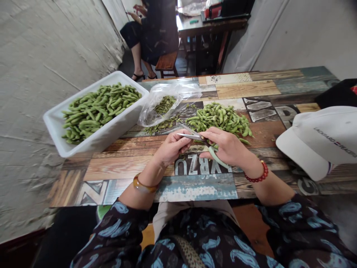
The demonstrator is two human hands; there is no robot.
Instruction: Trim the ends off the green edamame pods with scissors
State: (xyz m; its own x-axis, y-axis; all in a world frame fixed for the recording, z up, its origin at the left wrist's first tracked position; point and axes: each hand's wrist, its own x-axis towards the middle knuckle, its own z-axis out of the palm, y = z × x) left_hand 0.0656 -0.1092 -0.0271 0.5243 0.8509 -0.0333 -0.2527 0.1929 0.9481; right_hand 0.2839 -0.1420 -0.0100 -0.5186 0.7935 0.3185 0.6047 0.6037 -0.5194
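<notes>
My right hand (221,143) grips a pair of scissors (219,158) with pale green handles. Their metal blades are parted and point left, reaching the fingertips of my left hand (174,146). That hand is closed in a pinch; what lies between its fingers is hidden. Just beyond my right hand is a loose heap of green edamame pods (220,117) on the table. Behind my left hand, trimmed green bits (164,124) lie scattered beside a clear plastic bag (184,91) with more trimmings in it. A white plastic tub (108,143) at the left holds many pods.
A white cap (320,137) rests on the patterned wooden table (111,167) at the right, near a black item (336,93). A grey wall (33,93) runs along the left. Beyond the table, a person (156,29) sits on a wooden stool (166,61).
</notes>
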